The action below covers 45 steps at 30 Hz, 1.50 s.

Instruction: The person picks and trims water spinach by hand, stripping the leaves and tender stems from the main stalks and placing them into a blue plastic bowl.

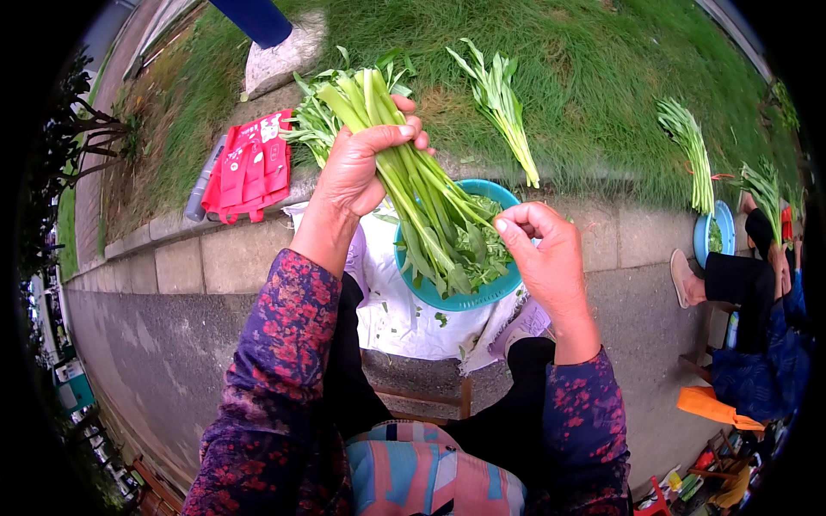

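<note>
My left hand [370, 155] is wrapped around a thick bunch of leafy greens [404, 185], its pale cut stalk ends pointing up and away, its leaves hanging down. Below the leaves sits a teal basin [460, 301] with loose green leaves [490, 267] inside. At the bunch's right side, my right hand [546, 254] pinches the tip of a leaf stalk between thumb and forefinger, over the basin's right rim. More greens [314, 129] lie behind my left hand, partly hidden by it. The basin rests on a white cloth [387, 322] between my feet, with leaf scraps on it.
Another bunch of greens [503, 107] lies on the grass beyond the kerb. A red bag [249, 168] and a grey cylinder [206, 179] are at the left. On the right, a seated person's hand [779, 271] holds greens near a blue basin [721, 232]; another bunch [688, 150] lies behind it.
</note>
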{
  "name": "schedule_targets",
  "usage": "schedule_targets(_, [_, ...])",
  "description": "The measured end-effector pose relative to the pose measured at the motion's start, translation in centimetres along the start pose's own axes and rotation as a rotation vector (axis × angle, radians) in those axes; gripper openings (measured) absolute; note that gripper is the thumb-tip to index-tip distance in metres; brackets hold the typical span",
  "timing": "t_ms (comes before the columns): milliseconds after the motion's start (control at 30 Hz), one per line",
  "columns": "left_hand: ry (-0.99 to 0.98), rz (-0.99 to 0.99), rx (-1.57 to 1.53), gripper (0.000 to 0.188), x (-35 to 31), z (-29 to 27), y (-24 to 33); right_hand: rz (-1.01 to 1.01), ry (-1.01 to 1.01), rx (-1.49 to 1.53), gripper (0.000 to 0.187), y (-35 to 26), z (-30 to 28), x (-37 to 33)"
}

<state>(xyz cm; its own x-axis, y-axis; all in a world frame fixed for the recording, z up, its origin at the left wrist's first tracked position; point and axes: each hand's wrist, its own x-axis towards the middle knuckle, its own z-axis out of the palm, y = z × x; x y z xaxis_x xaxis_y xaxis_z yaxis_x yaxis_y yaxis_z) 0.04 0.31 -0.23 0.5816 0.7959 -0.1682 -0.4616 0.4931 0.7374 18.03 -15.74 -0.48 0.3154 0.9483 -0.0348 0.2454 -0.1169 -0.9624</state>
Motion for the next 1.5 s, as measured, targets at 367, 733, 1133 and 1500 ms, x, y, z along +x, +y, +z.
schedule_targets(367, [0.175,0.071,0.165,0.027,0.3,1.1,-1.4,-0.183,-0.116,-0.235,0.005,-0.6,2.5,-1.3])
schedule_targets(733, [0.332,0.061,0.015,0.029,0.4,0.9,-0.8,0.198,0.132,0.053,0.002,0.0,-0.3,-0.1])
schedule_targets(1133, [0.42,-0.017,0.141,0.036,-0.9,4.3,-5.0,-0.121,-0.19,-0.541,0.097,-1.2,3.1,-0.1])
schedule_targets(1500, [0.172,-0.154,0.206,0.064,-3.0,5.8,-3.4,0.285,-0.227,0.104,0.035,1.4,3.1,0.7])
